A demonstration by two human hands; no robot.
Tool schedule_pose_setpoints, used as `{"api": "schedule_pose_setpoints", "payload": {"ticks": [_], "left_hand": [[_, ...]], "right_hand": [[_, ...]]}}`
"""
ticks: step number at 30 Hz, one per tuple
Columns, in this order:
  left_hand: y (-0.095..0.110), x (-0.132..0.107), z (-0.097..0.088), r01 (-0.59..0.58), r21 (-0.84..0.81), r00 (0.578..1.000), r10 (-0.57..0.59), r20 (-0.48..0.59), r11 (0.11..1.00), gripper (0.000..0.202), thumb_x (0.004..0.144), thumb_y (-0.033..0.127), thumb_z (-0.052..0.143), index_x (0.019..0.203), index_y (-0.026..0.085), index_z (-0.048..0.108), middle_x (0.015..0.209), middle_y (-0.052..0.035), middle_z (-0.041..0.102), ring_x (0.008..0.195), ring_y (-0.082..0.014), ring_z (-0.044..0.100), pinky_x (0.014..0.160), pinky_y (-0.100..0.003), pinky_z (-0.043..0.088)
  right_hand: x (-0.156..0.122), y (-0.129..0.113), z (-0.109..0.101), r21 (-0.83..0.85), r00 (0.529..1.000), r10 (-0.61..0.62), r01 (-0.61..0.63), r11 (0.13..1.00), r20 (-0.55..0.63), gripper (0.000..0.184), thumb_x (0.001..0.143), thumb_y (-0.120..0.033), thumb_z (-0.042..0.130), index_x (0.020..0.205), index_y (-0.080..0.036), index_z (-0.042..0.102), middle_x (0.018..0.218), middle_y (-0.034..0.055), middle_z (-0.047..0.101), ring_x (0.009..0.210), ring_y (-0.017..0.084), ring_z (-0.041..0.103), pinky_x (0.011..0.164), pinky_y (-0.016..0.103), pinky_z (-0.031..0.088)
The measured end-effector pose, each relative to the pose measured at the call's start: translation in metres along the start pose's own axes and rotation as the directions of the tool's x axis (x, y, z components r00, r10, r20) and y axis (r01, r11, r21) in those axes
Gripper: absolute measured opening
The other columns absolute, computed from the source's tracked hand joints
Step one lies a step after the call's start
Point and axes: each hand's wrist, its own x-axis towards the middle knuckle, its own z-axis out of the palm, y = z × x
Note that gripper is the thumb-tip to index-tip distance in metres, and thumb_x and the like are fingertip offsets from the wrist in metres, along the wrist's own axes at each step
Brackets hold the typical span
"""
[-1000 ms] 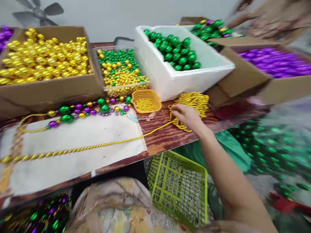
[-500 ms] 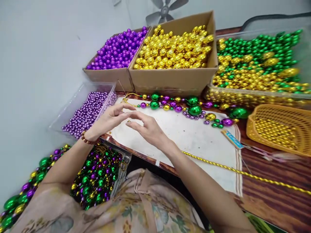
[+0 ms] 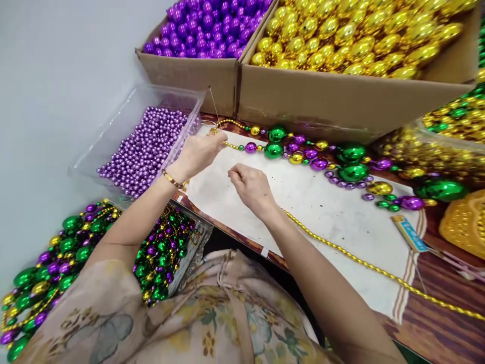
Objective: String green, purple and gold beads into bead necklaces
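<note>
My left hand (image 3: 199, 152) is closed in a pinch on the end of a bead strand (image 3: 303, 151) of green, purple and gold balls, with a thin needle sticking up from the fingers. My right hand (image 3: 252, 188) hovers over the white cloth (image 3: 314, 212), fingers curled together near the end of a twisted gold bead cord (image 3: 359, 260) that runs off to the right. What the right fingers hold is too small to make out.
A clear tray of small purple beads (image 3: 146, 146) sits left. Cardboard boxes of purple balls (image 3: 204, 30) and gold balls (image 3: 352, 35) stand behind. A pile of finished necklaces (image 3: 94, 258) lies lower left. A yellow basket (image 3: 464, 222) is at the right edge.
The view swung left from the gold cord pile. My left hand moved up to the strand's end and pinched it; my right hand drew back and curled over the cloth.
</note>
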Motion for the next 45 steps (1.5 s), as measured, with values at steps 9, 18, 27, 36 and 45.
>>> {"api": "schedule_pose_setpoints", "payload": {"ticks": [9, 18, 27, 36, 45], "left_hand": [[0.053, -0.077, 0.044, 0.076, -0.435, 0.988, -0.01, 0.153, 0.897, 0.024, 0.105, 0.029, 0.035, 0.111, 0.018, 0.056, 0.112, -0.01, 0.066, 0.107, -0.0182, 0.063, 0.093, -0.034, 0.051], [0.057, -0.099, 0.061, 0.438, -0.534, 0.879, -0.22, 0.423, 0.723, 0.034, 0.103, 0.047, 0.037, 0.084, 0.021, 0.046, 0.067, 0.0035, 0.045, 0.061, -0.0124, 0.045, 0.062, -0.029, 0.036], [0.05, -0.106, 0.055, 0.525, -0.709, 0.839, -0.149, 0.523, 0.471, 0.033, 0.092, 0.045, 0.061, 0.076, 0.018, 0.05, 0.067, 0.004, 0.043, 0.06, -0.0088, 0.036, 0.055, -0.024, 0.03], [0.024, -0.12, 0.026, 0.606, -0.633, 0.764, -0.13, 0.632, 0.481, 0.03, 0.085, 0.036, 0.068, 0.067, 0.017, 0.053, 0.058, 0.0048, 0.041, 0.053, -0.007, 0.033, 0.048, -0.021, 0.025], [-0.01, -0.159, 0.015, 0.65, -0.623, 0.759, -0.343, 0.553, 0.435, 0.027, 0.081, 0.034, 0.072, 0.067, 0.017, 0.056, 0.059, 0.0038, 0.046, 0.051, -0.0065, 0.035, 0.047, -0.02, 0.029]], "right_hand": [[-0.033, 0.038, 0.053, -0.04, 0.984, 0.086, -0.081, 0.996, 0.158, 0.023, 0.099, -0.024, 0.041, 0.092, -0.023, 0.063, 0.093, 0.0076, 0.075, 0.083, 0.024, 0.069, 0.071, 0.031, 0.043], [-0.047, 0.029, 0.062, 0.105, 0.978, 0.162, -0.176, 0.979, 0.128, 0.027, 0.096, -0.031, 0.05, 0.122, -0.021, 0.051, 0.092, 0.0056, 0.075, 0.076, 0.024, 0.07, 0.067, 0.032, 0.044], [-0.06, 0.033, 0.062, -0.174, 0.981, 0.15, -0.127, 0.976, 0.125, 0.018, 0.098, -0.037, 0.054, 0.097, -0.021, 0.064, 0.091, 0.004, 0.078, 0.077, 0.02, 0.071, 0.059, 0.028, 0.031], [-0.109, 0.062, -0.003, -0.473, 0.934, 0.197, -0.035, 0.88, 0.298, 0.018, 0.096, -0.03, 0.06, 0.109, -0.021, 0.068, 0.098, 0.0059, 0.078, 0.081, 0.023, 0.071, 0.059, 0.028, 0.031], [-0.213, 0.08, -0.028, -0.355, 0.975, 0.134, -0.064, 0.933, 0.175, 0.026, 0.105, -0.031, 0.044, 0.112, -0.02, 0.066, 0.094, 0.004, 0.077, 0.077, 0.017, 0.073, 0.062, 0.026, 0.046]]}}
